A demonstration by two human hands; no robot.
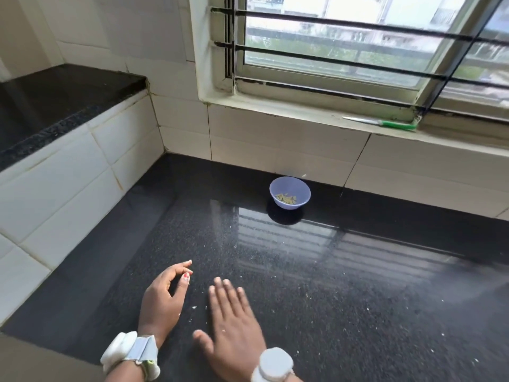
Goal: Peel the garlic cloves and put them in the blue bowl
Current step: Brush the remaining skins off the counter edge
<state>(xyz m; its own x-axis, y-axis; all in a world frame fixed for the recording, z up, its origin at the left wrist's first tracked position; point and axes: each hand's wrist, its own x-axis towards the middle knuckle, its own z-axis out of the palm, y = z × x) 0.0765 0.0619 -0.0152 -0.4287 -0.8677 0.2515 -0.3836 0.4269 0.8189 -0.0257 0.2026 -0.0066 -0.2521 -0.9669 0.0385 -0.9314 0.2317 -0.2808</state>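
A glossy black speckled stone counter [303,285] meets white tiled walls below a barred window, flecked with pale peel scraps. One small round blue plastic bowl [290,192] stands near the back wall, holding several peeled yellowish garlic cloves [286,198]; their count is unclear. One green-handled knife [381,122] lies on the windowsill. The left hand [165,296] is loosely curled, holding nothing; the right hand [234,323] is flat with fingers spread.

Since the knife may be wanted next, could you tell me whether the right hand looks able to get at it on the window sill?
Probably yes: the right hand is open and holds nothing, and nothing stands between it and the green-handled knife on the sill, though that means a long stretch.
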